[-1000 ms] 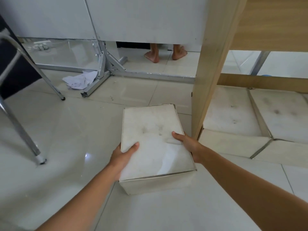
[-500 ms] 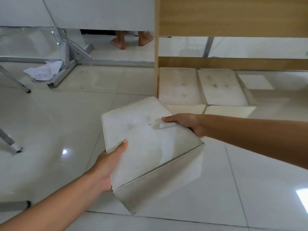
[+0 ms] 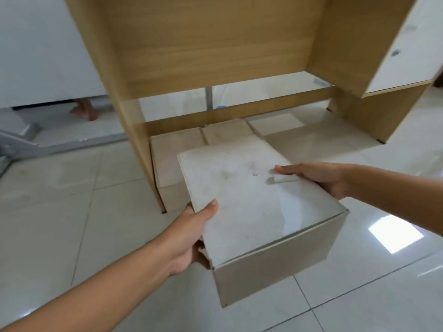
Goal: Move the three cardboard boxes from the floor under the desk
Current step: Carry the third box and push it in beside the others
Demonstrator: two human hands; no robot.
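Two boxes: sitting side by side on the floor under the worktop (image 3: 215, 44), left box (image 3: 172, 159) and right box (image 3: 227, 133), apparently already placed.
Third box (image 3: 251, 212): hanging in the air just in front of them, tilted.
Left hand (image 3: 191, 238): gripping the box's near left edge.
Right hand (image 3: 318, 178): clamping the far right edge, thumb on top.
Remaining: likely lowering and sliding this last box under.

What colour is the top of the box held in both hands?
Dusty white top of the held cardboard box, with grey smudges; head view.
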